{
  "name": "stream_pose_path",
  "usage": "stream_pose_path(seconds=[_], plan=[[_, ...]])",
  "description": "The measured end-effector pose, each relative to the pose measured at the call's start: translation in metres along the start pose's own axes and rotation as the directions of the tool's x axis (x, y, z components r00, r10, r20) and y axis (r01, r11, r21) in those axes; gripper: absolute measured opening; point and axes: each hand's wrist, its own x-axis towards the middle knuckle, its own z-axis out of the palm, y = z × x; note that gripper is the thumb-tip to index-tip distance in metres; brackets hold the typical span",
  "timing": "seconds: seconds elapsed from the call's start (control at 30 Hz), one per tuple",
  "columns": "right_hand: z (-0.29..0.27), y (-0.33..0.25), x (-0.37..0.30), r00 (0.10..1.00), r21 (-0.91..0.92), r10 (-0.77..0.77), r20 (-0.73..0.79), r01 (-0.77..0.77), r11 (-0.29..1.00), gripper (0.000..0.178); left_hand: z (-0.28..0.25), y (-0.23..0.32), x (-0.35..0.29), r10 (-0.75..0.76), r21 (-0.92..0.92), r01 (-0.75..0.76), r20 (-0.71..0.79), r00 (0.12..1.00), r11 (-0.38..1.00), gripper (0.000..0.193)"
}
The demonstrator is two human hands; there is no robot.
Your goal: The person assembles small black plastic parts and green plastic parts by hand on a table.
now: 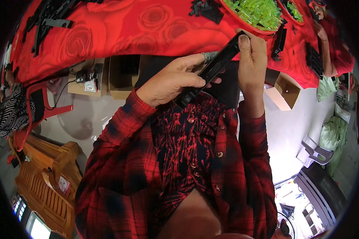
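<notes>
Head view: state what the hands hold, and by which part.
A long black piece: the right hand grips its far end, thumb on top; the left hand holds it just nearer than its middle.

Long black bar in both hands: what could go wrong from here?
1. The long, narrow black bar could slip: the left hand and right hand hold it mostly beyond the table edge, so it might drop toward the lap or floor.

2. The right hand looks close to the round red container of translucent green pieces; a bump might spill some. Depth is hard to judge.
</notes>
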Motion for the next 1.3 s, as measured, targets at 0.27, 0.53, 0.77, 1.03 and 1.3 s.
stream_pose_path(seconds=[0.27, 0.53, 0.77, 1.03, 1.3], plan=[[0.005, 0.007, 0.001, 1.000, 0.045, 0.009, 0.006, -0.010, 0.999, 0.027, -0.004, -0.001, -0.002, 0.013, -0.023, -0.013, -0.006, 1.000, 1.000, 0.074], [0.004, 0.010, -0.001, 0.997, 0.051, 0.064, 0.051, -0.067, 0.996, 0.032, -0.008, -0.003, -0.003, 0.005, -0.098, -0.005, 0.005, 1.000, 0.995, 0.076], [0.003, 0.007, 0.000, 0.999, 0.056, 0.042, 0.031, -0.044, 0.997, 0.028, -0.008, -0.005, -0.001, 0.009, -0.082, -0.008, 0.008, 1.000, 0.997, 0.070], [0.006, -0.004, -0.007, 0.997, 0.068, -0.076, 0.033, 0.073, 0.995, 0.024, -0.002, -0.029, 0.005, 0.073, 0.242, -0.019, -0.216, 0.974, 0.970, 0.030], [0.003, -0.018, -0.010, 0.992, 0.033, -0.122, 0.023, 0.122, 0.992, 0.022, 0.007, -0.029, 0.002, 0.176, 0.515, 0.000, -0.293, 0.940, 0.857, 0.019]])
